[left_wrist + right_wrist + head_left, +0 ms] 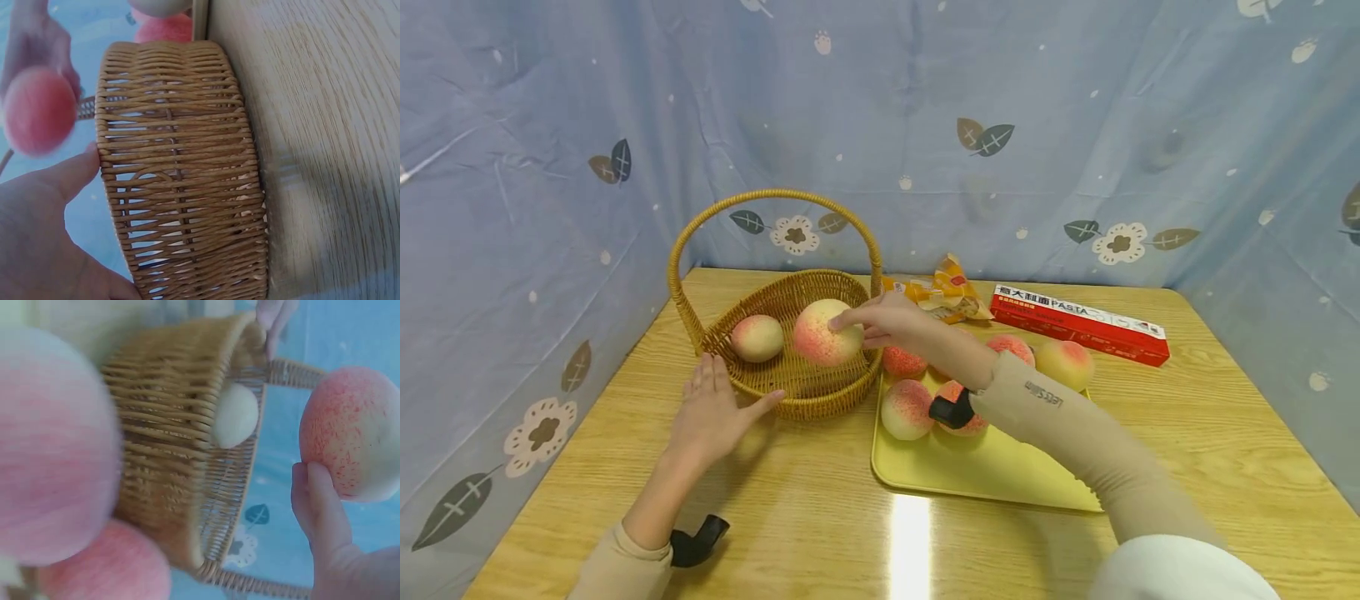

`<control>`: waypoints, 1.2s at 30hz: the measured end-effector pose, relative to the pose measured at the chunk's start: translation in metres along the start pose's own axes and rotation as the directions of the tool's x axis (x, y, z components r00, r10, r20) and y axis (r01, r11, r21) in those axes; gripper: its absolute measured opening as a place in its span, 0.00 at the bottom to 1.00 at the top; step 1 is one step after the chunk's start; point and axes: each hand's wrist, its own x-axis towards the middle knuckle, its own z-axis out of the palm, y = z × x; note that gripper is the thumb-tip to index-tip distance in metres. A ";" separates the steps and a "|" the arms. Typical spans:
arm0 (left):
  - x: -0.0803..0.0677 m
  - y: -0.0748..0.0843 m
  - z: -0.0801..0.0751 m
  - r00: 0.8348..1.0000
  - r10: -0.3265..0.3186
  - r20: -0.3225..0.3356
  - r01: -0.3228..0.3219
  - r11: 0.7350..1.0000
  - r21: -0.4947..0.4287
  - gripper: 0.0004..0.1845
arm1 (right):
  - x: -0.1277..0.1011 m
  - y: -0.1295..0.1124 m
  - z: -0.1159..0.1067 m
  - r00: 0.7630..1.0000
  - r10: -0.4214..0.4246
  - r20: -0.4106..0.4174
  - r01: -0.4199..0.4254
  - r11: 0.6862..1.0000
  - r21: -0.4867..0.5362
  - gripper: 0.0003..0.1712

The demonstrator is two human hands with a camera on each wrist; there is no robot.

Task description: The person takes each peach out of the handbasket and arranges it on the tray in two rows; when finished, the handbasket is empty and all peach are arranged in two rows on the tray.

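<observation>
One peach (757, 337) lies in the wicker basket (805, 392) in the head view, while the right hand (891, 322) grips a second peach (822, 333) above it; the left hand (715, 412) rests spread against the basket's near wall. Four more peaches sit on the yellow tray (970, 467).

Left wrist view: the thumb touches the basket's weave (181, 175).

Right wrist view: fingers (319, 500) curl round the held peach (353, 431) beside the basket's rim.
</observation>
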 end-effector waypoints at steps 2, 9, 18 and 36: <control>0.000 0.000 0.000 1.000 0.002 -0.001 -0.002 1.000 0.001 0.64 | -0.014 0.009 -0.012 1.000 -0.022 -0.007 0.022 0.999 -0.036 0.34; -0.001 0.001 0.000 1.000 0.002 0.010 -0.002 1.000 -0.003 0.64 | -0.055 0.051 -0.052 0.974 -0.205 -0.098 0.186 0.967 -0.171 0.34; -0.001 0.000 -0.001 1.000 0.019 0.009 -0.019 1.000 0.006 0.64 | -0.096 0.092 -0.092 0.946 -0.272 -0.177 0.239 0.953 -0.185 0.36; 0.000 -0.001 0.000 0.999 0.032 0.007 -0.033 0.999 0.016 0.64 | -0.127 0.131 -0.131 0.925 -0.191 -0.330 0.110 0.962 -0.248 0.41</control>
